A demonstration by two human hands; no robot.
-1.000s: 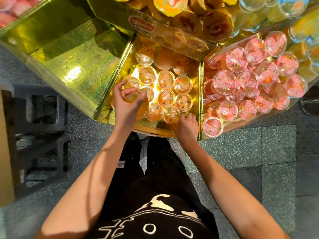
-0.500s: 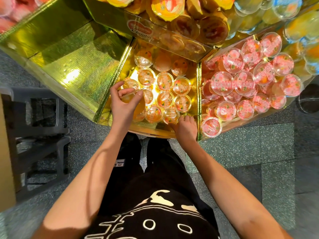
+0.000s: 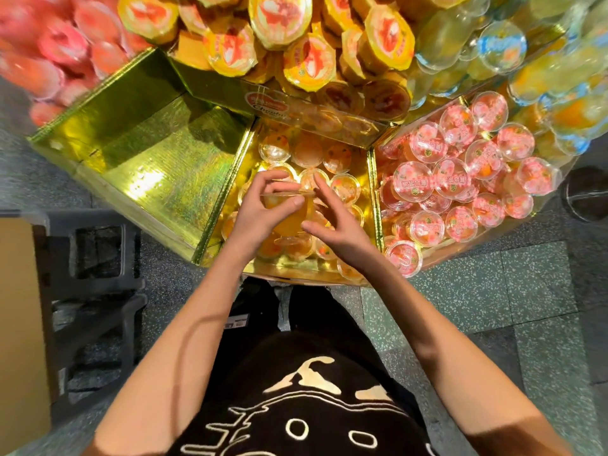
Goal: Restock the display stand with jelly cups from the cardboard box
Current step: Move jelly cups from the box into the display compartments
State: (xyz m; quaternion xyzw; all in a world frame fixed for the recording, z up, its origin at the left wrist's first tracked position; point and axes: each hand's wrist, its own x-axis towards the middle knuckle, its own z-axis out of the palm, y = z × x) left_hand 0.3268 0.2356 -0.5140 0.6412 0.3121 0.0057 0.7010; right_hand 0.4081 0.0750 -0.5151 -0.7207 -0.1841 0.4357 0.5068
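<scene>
Head view. A jelly cup (image 3: 289,213) of orange jelly is held upright above the middle gold compartment (image 3: 366,189) of the display stand (image 3: 297,270). It is clasped by the left hand (image 3: 258,213) with curled fingers, while the nearly straight fingers of the right hand (image 3: 340,227) merely touch its rim and side. Part of the orange cups (image 3: 343,187) in that compartment is hidden by both hands. Pink-lidded cups (image 3: 444,179) fill the compartment just beside it on the right, and yellow-lidded cups (image 3: 296,57) are piled behind. A cardboard box (image 3: 19,311) is seen at the left edge, beside a grey stool (image 3: 95,258).
</scene>
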